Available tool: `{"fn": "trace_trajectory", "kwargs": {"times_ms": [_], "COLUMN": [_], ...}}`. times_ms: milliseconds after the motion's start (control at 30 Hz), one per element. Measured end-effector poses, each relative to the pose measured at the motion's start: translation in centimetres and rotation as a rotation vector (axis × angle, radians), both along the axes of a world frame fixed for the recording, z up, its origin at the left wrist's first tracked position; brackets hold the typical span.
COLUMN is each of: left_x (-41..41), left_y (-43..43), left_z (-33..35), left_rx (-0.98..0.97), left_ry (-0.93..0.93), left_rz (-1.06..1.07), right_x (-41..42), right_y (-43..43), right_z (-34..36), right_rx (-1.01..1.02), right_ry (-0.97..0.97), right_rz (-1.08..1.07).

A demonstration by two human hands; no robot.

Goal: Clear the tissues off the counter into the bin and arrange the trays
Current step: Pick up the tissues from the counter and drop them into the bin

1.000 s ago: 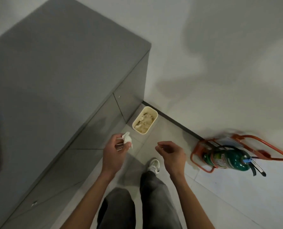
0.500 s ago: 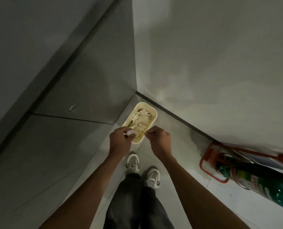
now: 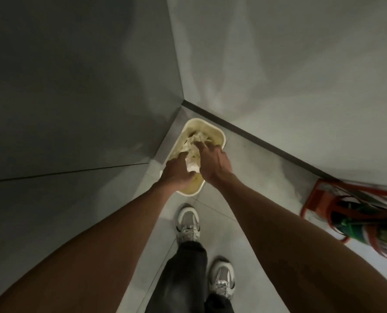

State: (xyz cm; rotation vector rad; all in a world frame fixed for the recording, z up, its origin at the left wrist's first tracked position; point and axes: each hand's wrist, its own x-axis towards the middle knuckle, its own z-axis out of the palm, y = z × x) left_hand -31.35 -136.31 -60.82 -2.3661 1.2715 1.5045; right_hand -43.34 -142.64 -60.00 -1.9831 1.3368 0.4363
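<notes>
A person is bending over a cream bin (image 3: 219, 134) standing on the floor (image 3: 251, 199) in the corner, against a grey cabinet (image 3: 79, 91). Their left hand (image 3: 176, 175) is curling its fingers around a crumpled white tissue (image 3: 191, 166), holding it over the bin's near end. Their right hand (image 3: 213, 164) is reaching in, fingers spread loose, touching the pile of tissues (image 3: 193, 141) inside.

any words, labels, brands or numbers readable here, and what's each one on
No text reads clearly in this view.
Fire extinguisher label: smeared by motion blur, unreadable.
Sneakers: no brand mark legible.
Bin: no visible marking on its rim or walls.
</notes>
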Motion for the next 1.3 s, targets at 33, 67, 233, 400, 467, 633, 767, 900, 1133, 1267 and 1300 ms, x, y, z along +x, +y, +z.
{"fn": "trace_trajectory", "kwargs": {"times_ms": [33,67,233,400,467,633,767,900,1133,1267,1300], "left_x": [0.0,0.0,0.4,0.9,1.1,0.2,-1.8,-3.6,-5.3,-6.1,-6.3], "left_y": [0.2,0.6,2.7,5.9,7.7,14.0,21.5,31.2,50.0,60.4,63.1], "left_z": [-0.2,-0.1,3.5,10.9,14.6,26.4,37.4,48.2,62.7,67.1,67.9], "left_rx": [0.007,0.004,-0.087,-0.225,-0.264,-0.382,-0.47,-0.517,-0.614,-0.692,-0.694], "left_ry": [-0.025,-0.059,-0.166,-0.312,-0.37,-0.46,-0.48,-0.501,-0.691,-0.775,-0.802], "left_rz": [-0.043,-0.07,-0.136,-0.177,-0.171,-0.075,0.112,0.324,0.662,0.848,0.896], "right_x": [0.0,-0.1,-1.2,-2.6,-2.9,-3.6,-4.4,-5.3,-4.4,-2.8,-2.2], "right_y": [0.1,0.2,1.0,3.0,4.1,9.0,14.8,21.6,34.2,41.8,43.8], "right_z": [-0.2,-0.1,2.6,9.0,12.7,24.9,36.1,47.2,63.1,68.8,69.9], "right_rx": [-0.001,-0.008,-0.019,-0.087,-0.14,-0.245,-0.277,-0.319,-0.398,-0.413,-0.419], "right_ry": [0.006,0.013,0.008,-0.028,-0.053,-0.123,-0.205,-0.288,-0.52,-0.654,-0.678], "right_rz": [0.002,0.0,0.0,0.019,0.032,0.079,0.143,0.224,0.444,0.594,0.626]}}
